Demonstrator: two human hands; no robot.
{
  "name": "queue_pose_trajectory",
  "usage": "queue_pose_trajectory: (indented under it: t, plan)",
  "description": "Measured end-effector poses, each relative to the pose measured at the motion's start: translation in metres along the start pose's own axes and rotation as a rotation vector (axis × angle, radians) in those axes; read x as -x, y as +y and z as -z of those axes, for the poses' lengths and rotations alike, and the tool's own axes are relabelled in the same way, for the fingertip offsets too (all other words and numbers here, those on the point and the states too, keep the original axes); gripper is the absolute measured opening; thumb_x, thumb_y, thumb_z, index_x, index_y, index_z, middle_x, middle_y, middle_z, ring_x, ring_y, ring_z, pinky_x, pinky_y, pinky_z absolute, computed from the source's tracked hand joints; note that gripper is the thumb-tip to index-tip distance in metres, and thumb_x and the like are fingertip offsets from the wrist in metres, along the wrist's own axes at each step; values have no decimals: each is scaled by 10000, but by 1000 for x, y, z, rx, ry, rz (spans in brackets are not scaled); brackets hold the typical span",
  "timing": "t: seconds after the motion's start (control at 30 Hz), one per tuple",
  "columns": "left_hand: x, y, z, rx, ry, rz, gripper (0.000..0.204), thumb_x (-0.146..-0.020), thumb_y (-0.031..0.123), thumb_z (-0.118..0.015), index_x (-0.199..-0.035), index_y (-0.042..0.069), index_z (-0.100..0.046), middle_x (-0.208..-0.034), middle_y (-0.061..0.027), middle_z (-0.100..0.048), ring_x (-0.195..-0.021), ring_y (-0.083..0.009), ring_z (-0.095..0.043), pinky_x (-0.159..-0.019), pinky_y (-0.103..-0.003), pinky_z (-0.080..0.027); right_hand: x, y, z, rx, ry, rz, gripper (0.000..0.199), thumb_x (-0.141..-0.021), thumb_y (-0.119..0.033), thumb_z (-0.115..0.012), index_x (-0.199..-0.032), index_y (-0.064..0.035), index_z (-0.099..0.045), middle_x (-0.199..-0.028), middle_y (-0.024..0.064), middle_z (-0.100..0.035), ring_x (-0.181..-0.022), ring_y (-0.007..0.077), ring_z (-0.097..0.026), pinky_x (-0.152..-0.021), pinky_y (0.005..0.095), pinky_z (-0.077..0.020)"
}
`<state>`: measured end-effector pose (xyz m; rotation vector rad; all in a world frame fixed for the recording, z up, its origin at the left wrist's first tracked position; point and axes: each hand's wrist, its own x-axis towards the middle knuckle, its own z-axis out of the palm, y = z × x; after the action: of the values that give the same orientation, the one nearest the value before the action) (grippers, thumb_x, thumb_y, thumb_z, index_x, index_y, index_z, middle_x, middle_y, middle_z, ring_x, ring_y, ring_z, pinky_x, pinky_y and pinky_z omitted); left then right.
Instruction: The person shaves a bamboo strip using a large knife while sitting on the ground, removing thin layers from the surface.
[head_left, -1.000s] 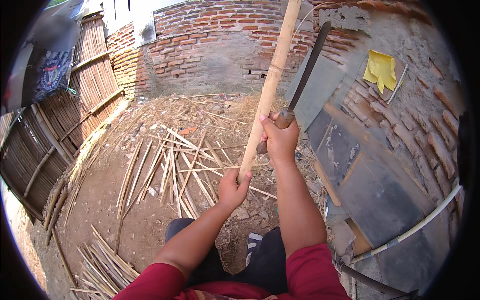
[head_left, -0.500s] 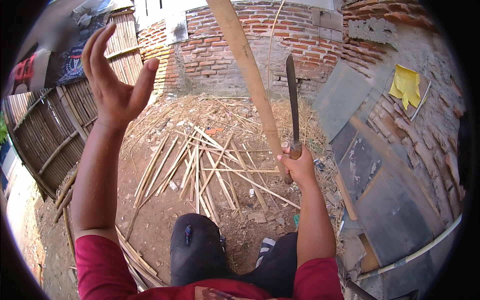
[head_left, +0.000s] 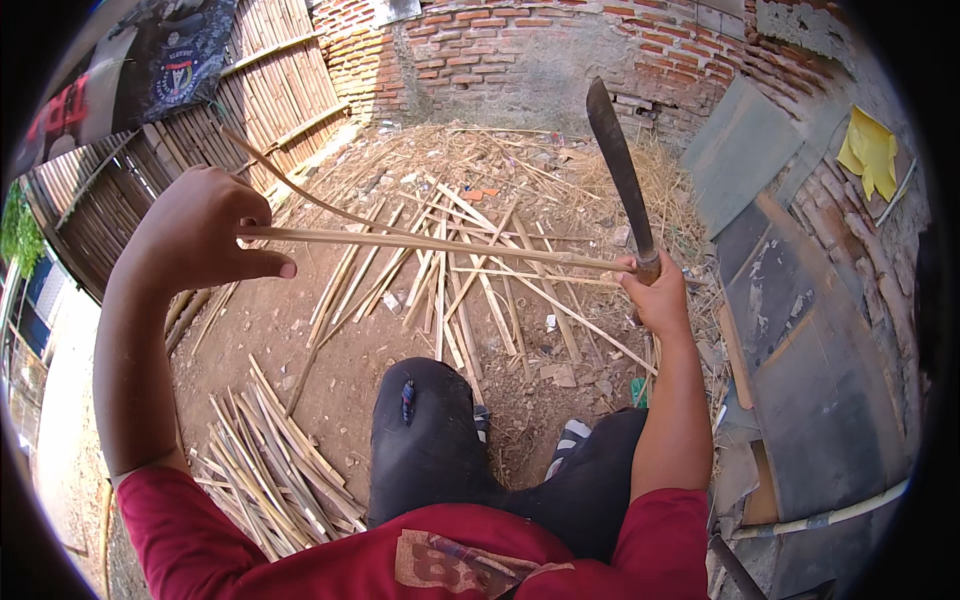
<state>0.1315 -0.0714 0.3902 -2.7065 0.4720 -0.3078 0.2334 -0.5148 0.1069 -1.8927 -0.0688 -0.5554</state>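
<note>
The bamboo strip (head_left: 430,242) stretches between both hands, above loose strips (head_left: 445,290) on the ground. The left hand (head_left: 215,230) curls its fingers around one end, thumb extended; the right hand (head_left: 660,295) grips the raised machete (head_left: 618,150), its thumb against the other end.

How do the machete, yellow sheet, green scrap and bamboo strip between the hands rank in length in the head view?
1. Bamboo strip, longest
2. Machete
3. Yellow sheet
4. Green scrap
Nearness to the camera probably stretches the first two.
</note>
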Motion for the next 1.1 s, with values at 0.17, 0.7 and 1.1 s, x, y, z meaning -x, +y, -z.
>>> queue_pose_trajectory:
  t: [0.17, 0.7, 1.1]
  plan:
    - [-11, 20, -85, 221, -450, -73, 329, -873, 378, -770, -928, 56, -738, -793, -129, -712, -770, -302, -700, -707, -427, -528, 3, 2, 2, 106, -59, 22, 235, -841, -31, -759, -1066, -49, -693, -971, 63, -758, -870, 169, -710, -806, 348, -538]
    - [30, 113, -296, 1864, -661, 361, 271, -1003, 366, -655, -980, 98, -620, -595, 62, -412, -479, -55, -353, -434, -247, -229, 10, -5, 3, 292, -220, -44, 506, -810, -272, -820, -1204, 0, -657, -965, 170, -708, -887, 255, -686, -819, 387, -529]
    - [-1, 95, -257, 1862, -322, 620, 207, -885, 120, -700, -1023, 109, -546, -642, 51, -466, -445, -46, -346, -372, -237, -211, 25, -40, -33, 506, -203, 479, 405, -703, -85, -800, -1073, -70, -634, -997, 127, -690, -943, 365, -667, -793, 458, -524]
